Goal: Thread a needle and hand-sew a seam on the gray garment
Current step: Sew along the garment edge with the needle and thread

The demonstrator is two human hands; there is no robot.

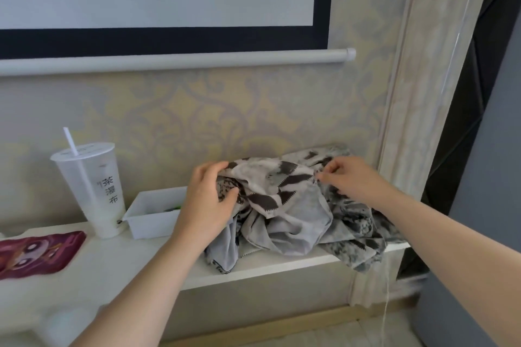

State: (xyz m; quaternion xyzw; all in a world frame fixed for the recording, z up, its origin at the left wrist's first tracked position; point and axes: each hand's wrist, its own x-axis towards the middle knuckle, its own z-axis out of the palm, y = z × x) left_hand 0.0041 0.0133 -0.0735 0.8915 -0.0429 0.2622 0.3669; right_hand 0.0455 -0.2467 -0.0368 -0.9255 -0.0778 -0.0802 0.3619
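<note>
On the long white shelf (141, 256) against the far wall, we find the crumpled gray patterned fabric garment (284, 205), bunched right of centre. Our left hand (207, 200) grips its left fold, fingers curled over the cloth. Our right hand (349, 177) pinches the right fold between thumb and forefinger. We judge this step to be locating the seam. The next move calls for a needle, probably from the white plastic tray (152, 214); none is discernible. A thin white thread (386, 298) hangs below the shelf's right end.
</note>
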